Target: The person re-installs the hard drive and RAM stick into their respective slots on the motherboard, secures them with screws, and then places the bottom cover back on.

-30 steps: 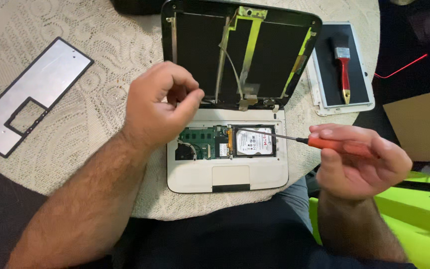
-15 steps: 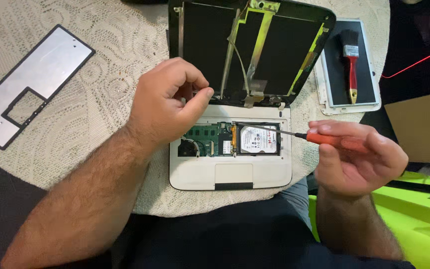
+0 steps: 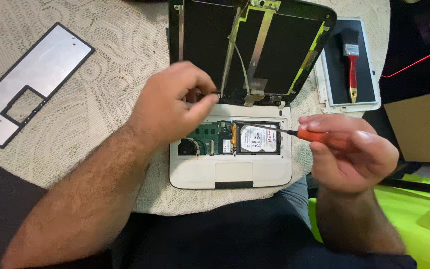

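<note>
A small white laptop (image 3: 195, 175) lies open on the table with its keyboard removed, showing a green circuit board (image 3: 214, 136) and a silver hard drive (image 3: 258, 138). Its lid (image 3: 279, 45) stands stripped, with metal brackets and cables showing. My left hand (image 3: 172, 107) hovers over the laptop's back left, near the hinge. Its fingertips are pinched together on something too small to make out. My right hand (image 3: 349, 152) grips an orange-handled screwdriver (image 3: 305, 133). The screwdriver's dark shaft points left across the top edge of the hard drive.
A silver keyboard frame (image 3: 31, 74) lies on the lace tablecloth (image 3: 110, 65) at the left. A red-handled brush (image 3: 352, 65) rests on a white-rimmed panel (image 3: 323, 79) at the right. A cardboard box (image 3: 424, 127) and bright green fabric (image 3: 414, 214) sit at the right edge.
My left hand has shifted right and slightly away from me, toward the hinge. The right hand stays about where it was, still holding the screwdriver over the drive.
</note>
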